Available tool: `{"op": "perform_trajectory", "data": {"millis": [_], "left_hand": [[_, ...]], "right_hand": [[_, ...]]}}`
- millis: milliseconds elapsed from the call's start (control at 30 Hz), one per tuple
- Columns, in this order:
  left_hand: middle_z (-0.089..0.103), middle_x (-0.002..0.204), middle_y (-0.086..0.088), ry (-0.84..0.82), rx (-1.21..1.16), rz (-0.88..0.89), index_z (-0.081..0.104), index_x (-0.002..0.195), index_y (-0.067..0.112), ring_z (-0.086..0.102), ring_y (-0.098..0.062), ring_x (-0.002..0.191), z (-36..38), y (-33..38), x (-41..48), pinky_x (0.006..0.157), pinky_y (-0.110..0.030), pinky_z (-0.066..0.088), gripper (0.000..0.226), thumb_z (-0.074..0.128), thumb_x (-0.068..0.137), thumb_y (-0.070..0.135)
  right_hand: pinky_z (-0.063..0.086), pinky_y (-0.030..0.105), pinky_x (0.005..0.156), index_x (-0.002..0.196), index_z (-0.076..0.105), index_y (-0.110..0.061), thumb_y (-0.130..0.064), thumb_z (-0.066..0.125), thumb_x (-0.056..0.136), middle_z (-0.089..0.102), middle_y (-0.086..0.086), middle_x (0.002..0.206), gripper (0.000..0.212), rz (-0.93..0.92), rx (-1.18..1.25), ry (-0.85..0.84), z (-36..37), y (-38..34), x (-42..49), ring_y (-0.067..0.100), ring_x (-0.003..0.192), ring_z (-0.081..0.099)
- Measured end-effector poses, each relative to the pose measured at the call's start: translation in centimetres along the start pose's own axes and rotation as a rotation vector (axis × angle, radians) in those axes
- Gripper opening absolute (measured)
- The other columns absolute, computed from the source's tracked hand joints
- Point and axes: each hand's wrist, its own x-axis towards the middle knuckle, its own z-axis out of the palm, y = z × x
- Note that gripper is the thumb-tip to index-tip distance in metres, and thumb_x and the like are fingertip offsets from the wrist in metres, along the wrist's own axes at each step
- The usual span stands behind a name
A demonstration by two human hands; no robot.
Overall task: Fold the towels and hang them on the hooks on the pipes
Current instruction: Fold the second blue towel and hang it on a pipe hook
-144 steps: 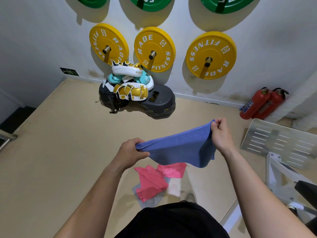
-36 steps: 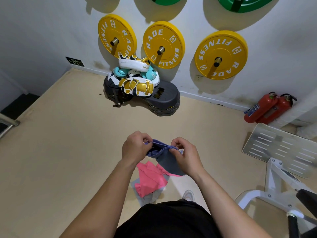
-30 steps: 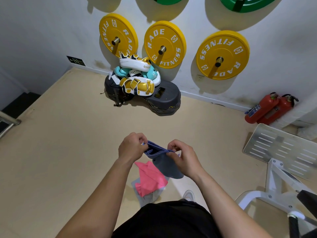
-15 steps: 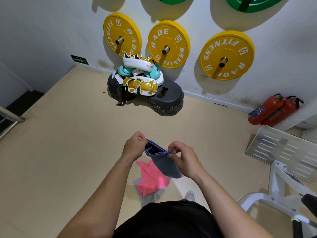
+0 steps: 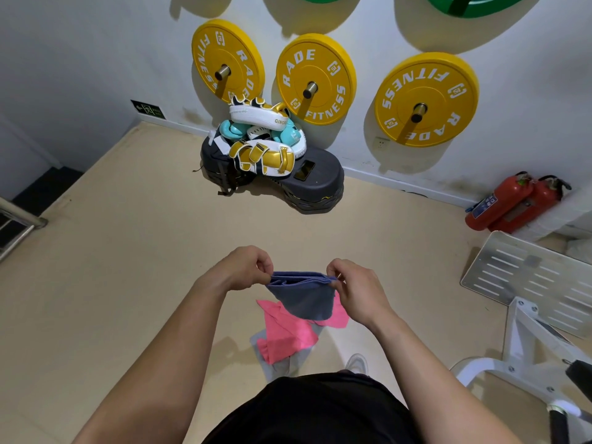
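A folded blue towel [image 5: 303, 294] is being held up in the air in front of a person's body, seen from above. Its top edge is being pinched at the left end by the left hand [image 5: 241, 269] and at the right end by the right hand [image 5: 356, 290], thumb and fingers closed on the cloth at each corner. Several layers are showing along that top edge, and the rest of the towel is hanging down between the hands in a short rounded flap.

Directly below the blue towel, a pink towel [image 5: 288, 331] is lying crumpled on the beige floor [image 5: 121, 283], partly hidden by the blue one. A grey towel [image 5: 278, 365] is lying under the pink one, only its edges showing.

Beyond the blue towel, against the white wall, a pile of boxing pads [image 5: 261, 139] is resting on a black step platform [image 5: 307, 181]. Three yellow weight plates [image 5: 315, 80] are mounted on the wall above that pile. To the right of the blue towel, two red fire extinguishers [image 5: 515, 203] are lying by the wall, near a perforated metal plate [image 5: 528, 280].
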Motion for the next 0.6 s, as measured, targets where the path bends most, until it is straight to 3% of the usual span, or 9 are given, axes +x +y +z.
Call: {"op": "perform_trajectory", "data": {"millis": [167, 333, 467, 600], "left_hand": [[0.071, 0.092, -0.008, 0.065, -0.190, -0.071, 0.064, 0.083, 0.015, 0.067, -0.019, 0.073, 0.5, 0.1, 0.0, 0.062, -0.031, 0.059, 0.012, 0.056, 0.081, 0.006], [0.069, 0.088, -0.010, 0.254, -0.521, -0.208, 0.055, 0.090, 0.012, 0.066, -0.024, 0.067, 2.9, 1.0, 0.0, 0.059, -0.033, 0.058, 0.002, 0.055, 0.091, 0.013], [0.070, 0.076, -0.006, 0.418, -0.484, -0.202, 0.061, 0.086, 0.010, 0.067, -0.021, 0.055, 3.9, 1.2, 0.5, 0.066, -0.040, 0.061, 0.008, 0.061, 0.087, 0.018], [0.072, 0.068, -0.004, 0.439, -0.490, -0.199, 0.069, 0.071, 0.012, 0.071, -0.021, 0.061, 3.4, 1.3, 0.6, 0.072, -0.042, 0.062, 0.006, 0.067, 0.077, 0.011]], "right_hand": [[0.049, 0.040, 0.073, 0.081, 0.045, -0.029, -0.006, 0.054, 0.084, 0.057, -0.009, 0.081, 0.025, -0.037, 0.132, -0.004, -0.2, -0.5, 0.3, 0.021, 0.082, 0.054], [0.049, 0.042, 0.074, 0.082, 0.048, -0.030, -0.011, 0.053, 0.083, 0.057, -0.012, 0.082, 0.019, -0.125, 0.193, -0.001, -0.6, -1.6, 0.7, 0.020, 0.082, 0.055], [0.050, 0.042, 0.074, 0.084, 0.050, -0.029, -0.013, 0.051, 0.082, 0.058, -0.012, 0.083, 0.016, -0.146, 0.217, -0.009, -0.3, -2.3, 0.8, 0.019, 0.082, 0.055], [0.050, 0.041, 0.075, 0.084, 0.049, -0.029, -0.014, 0.051, 0.083, 0.058, -0.012, 0.083, 0.016, -0.132, 0.190, -0.004, -0.4, -2.1, 0.8, 0.018, 0.083, 0.055]]}}
